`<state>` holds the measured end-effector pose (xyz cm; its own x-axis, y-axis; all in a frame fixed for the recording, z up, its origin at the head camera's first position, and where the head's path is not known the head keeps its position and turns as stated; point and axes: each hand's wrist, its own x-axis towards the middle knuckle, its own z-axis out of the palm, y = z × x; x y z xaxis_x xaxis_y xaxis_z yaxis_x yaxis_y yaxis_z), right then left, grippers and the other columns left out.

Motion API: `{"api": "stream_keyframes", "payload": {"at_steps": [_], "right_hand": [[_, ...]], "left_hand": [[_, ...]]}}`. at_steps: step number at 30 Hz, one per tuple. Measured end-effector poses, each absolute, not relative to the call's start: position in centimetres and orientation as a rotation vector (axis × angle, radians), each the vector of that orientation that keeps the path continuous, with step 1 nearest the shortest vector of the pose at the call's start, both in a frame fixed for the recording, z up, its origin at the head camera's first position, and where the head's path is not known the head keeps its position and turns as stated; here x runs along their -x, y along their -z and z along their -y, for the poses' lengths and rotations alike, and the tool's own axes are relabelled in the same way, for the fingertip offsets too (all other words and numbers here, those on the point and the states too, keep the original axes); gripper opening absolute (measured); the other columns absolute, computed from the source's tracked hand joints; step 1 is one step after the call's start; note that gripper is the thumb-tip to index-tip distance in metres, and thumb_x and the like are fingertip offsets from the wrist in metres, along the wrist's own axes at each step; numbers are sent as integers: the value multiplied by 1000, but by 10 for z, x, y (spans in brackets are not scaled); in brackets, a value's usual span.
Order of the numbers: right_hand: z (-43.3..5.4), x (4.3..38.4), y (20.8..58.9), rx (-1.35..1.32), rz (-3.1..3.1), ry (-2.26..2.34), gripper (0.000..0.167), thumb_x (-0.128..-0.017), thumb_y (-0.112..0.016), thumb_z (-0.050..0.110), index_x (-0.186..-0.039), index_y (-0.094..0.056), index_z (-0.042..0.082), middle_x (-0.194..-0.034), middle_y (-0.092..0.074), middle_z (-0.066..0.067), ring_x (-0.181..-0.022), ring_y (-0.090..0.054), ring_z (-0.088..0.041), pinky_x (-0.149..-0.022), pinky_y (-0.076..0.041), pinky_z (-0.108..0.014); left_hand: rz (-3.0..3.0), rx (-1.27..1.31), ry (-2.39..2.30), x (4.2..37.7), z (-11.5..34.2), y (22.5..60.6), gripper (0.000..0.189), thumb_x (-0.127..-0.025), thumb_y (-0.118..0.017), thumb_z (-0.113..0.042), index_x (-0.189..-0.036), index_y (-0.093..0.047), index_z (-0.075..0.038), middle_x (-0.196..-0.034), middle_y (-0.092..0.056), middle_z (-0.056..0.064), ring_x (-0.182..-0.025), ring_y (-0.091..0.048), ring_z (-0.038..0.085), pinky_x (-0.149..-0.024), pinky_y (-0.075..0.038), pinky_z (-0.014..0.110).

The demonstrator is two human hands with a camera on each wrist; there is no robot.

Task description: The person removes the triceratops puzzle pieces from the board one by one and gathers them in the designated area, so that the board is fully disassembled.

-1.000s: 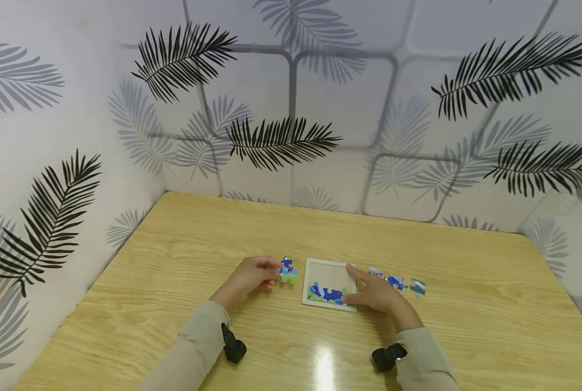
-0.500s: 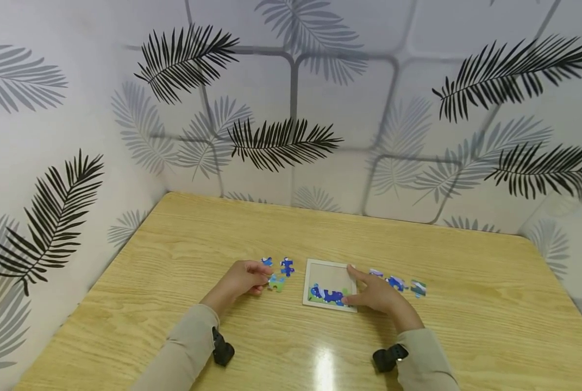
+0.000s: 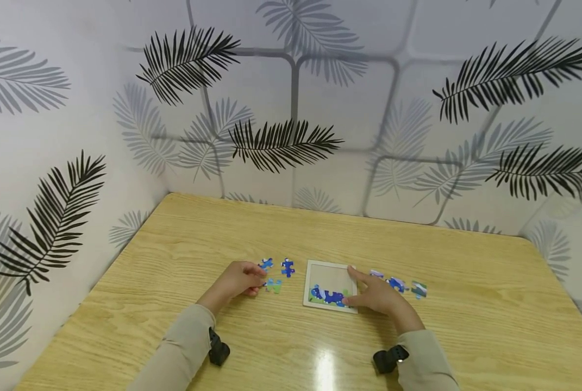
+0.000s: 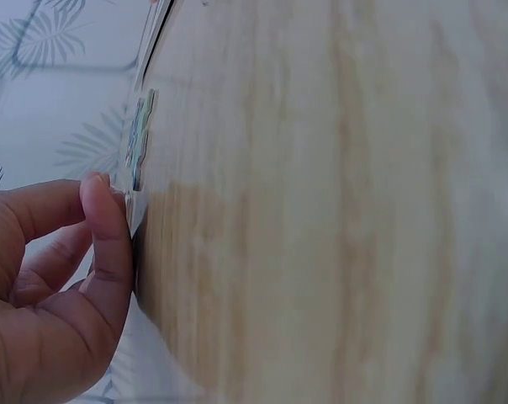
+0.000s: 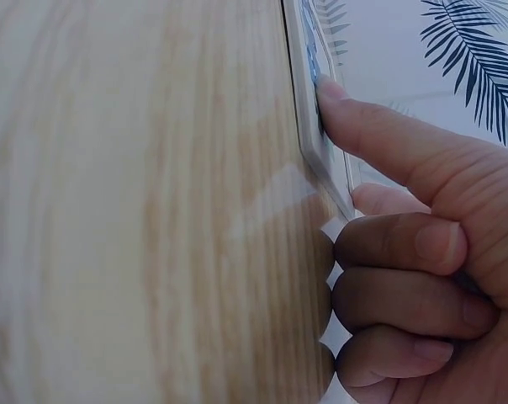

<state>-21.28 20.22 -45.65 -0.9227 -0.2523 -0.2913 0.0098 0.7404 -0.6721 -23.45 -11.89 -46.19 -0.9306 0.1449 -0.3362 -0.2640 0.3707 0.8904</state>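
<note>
My left hand (image 3: 239,279) has thumb and fingers curled together at the left end of a green and light-blue jigsaw piece (image 3: 274,286), pinching it low over the table. Just past those fingers lie a blue piece (image 3: 266,263) and a dark-blue piece (image 3: 287,267). The square wooden puzzle tray (image 3: 306,282) lies flat, with blue and green pieces filling its near part. My right hand (image 3: 379,293) holds the tray's right side, thumb over the near right corner, index finger at the far part of the edge. In the right wrist view its other fingers (image 5: 397,295) are curled beside the tray.
Right of the tray, partly behind my right hand, are several loose pieces, including a blue one (image 3: 396,283) and a green-grey one (image 3: 419,289). The wooden table (image 3: 198,228) meets a leaf-patterned wall (image 3: 335,179) at the back and left.
My left hand has moved left and slightly nearer, and the green piece has shifted left with it. This uncovers the blue piece and separates the dark-blue one. The right hand and tray stay put.
</note>
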Motion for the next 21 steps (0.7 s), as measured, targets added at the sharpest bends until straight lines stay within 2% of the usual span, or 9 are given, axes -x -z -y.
{"api": "stream_keyframes", "payload": {"at_steps": [12,21], "right_hand": [[-200,211,454,189,-2582,1000,89,-78,-77,34,-148,-29,11,-147,-31,-26,-133,-25,-49,-102,-24,-64],[-200,211,455,148,-2573,989,90,-78,-77,36,-149,-28,13,-148,-29,-26,-134,-23,-50,-102,-23,-65]], "left_hand": [[-2165,77,-1693,233,126,465,25,-88,-62,2,-112,-62,6,-76,-61,4,-61,-56,8,-56,-50,20],[-2060,-100,-1674,231,94,458,35,-87,-65,-1,-121,-59,4,-79,-61,6,-63,-59,9,-60,-52,22]]}}
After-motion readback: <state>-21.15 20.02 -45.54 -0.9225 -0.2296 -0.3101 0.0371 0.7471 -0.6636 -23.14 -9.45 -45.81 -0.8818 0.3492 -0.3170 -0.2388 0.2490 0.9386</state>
